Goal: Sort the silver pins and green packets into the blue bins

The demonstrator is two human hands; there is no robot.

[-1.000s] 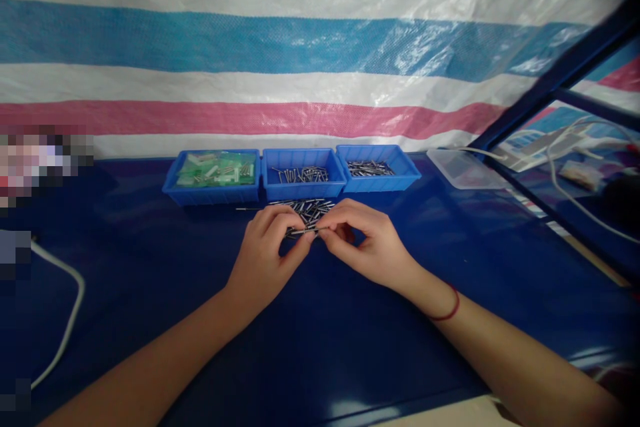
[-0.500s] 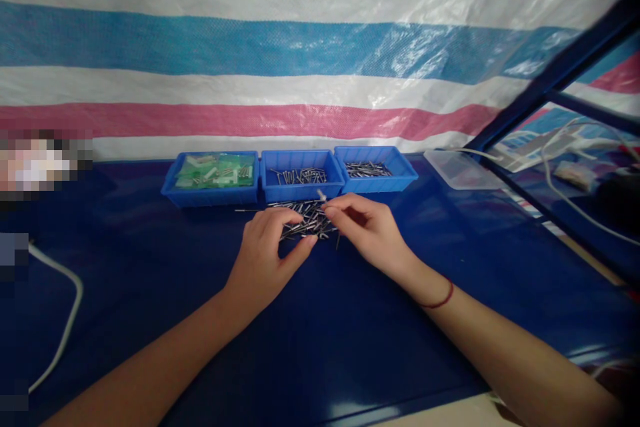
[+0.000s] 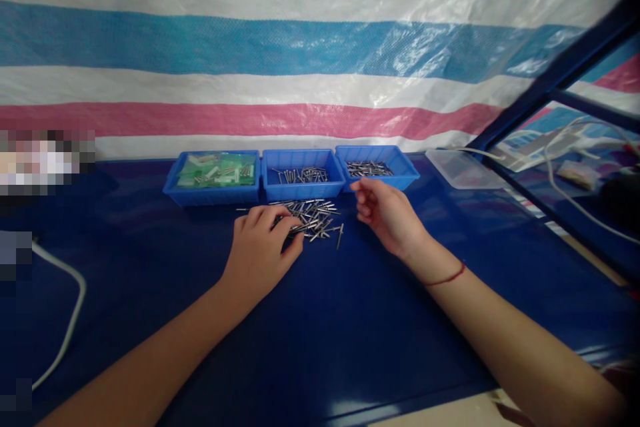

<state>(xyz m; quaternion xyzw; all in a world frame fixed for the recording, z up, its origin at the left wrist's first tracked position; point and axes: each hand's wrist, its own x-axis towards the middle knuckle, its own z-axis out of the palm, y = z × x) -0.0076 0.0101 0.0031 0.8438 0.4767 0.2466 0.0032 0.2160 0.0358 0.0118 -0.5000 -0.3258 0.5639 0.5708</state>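
Note:
A loose pile of small metal pins (image 3: 316, 215) lies on the blue table (image 3: 320, 320), in front of three blue trays. My left hand (image 3: 263, 248) rests at the pile's left edge, fingers curled and pinching at the pins. My right hand (image 3: 385, 212) hovers just in front of the right tray (image 3: 379, 167), which holds metal pins; its fingers are loosely curled and apart, and I see nothing in them. The middle tray (image 3: 303, 175) also holds pins. The left tray (image 3: 214, 177) holds green bags with white parts.
A clear plastic lid or box (image 3: 463, 169) lies to the right of the trays. A white cable (image 3: 65, 320) curves over the table at the left. A dark blue frame bar (image 3: 550, 77) slants up at the right, with white cables behind it. A striped tarp forms the back wall.
My hands have parted. The right hand went from the pile, holding a small piece, towards the right tray and now looks empty. The left hand sank onto the pile.

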